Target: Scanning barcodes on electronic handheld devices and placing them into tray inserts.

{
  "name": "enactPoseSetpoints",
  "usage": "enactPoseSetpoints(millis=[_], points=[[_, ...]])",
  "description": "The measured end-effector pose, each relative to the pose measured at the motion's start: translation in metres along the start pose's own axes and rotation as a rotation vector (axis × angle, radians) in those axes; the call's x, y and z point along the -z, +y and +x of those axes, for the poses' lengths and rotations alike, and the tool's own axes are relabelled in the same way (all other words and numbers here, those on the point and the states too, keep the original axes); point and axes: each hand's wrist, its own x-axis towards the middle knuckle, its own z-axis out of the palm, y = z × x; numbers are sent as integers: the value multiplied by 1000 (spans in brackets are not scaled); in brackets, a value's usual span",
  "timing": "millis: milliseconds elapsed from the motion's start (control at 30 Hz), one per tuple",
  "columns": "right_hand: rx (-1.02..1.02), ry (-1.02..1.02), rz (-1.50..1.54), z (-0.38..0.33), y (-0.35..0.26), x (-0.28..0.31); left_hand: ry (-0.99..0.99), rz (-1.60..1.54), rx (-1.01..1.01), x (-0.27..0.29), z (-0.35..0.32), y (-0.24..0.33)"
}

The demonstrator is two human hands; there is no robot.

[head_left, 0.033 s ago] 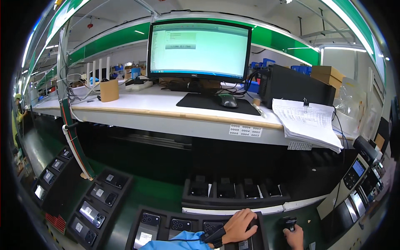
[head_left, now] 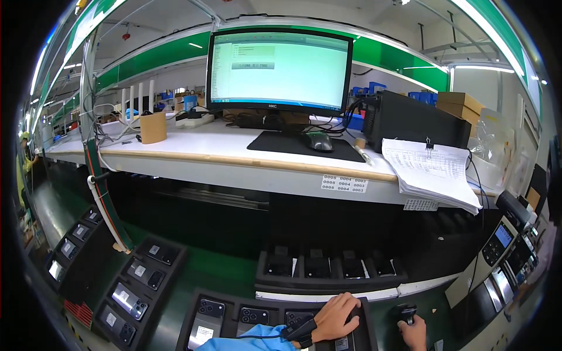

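Observation:
A black foam tray [head_left: 186, 327] at the bottom holds several smartphones, backs up, with camera bumps and white labels. My left hand [head_left: 335, 319], in a blue sleeve [head_left: 252, 340] with a black wrist strap [head_left: 300, 332], reaches across it from the left. Its fingers curl down around the upper part of the rightmost phone [head_left: 344, 343], covering much of it. To the right of the tray, my right hand [head_left: 414, 335] is closed around the grip of a black handheld scanner [head_left: 404, 312]. The hand's lower part runs out of the picture.
More phone trays stand at the left [head_left: 146, 284] and under the bench [head_left: 266, 286]. The white bench [head_left: 193, 143] carries a monitor [head_left: 281, 76], mouse [head_left: 320, 141], tape roll [head_left: 153, 127] and clipped papers [head_left: 430, 169]. A device with a small screen [head_left: 502, 236] stands at right.

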Motion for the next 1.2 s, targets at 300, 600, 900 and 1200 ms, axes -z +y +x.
enactPoseSetpoints(millis=[300,600,900,1200], points=[[118,-2,11,1,-25,-2,154,9,-111,4,3,3],[-185,14,-75,-8,-36,-2,-107,122,-13,13,8,23],[-195,1,-48,-8,-43,1,-146,69,40,13,10,28],[-185,-11,-35,-7,-37,-1,-111,99,-54,11,14,30]])
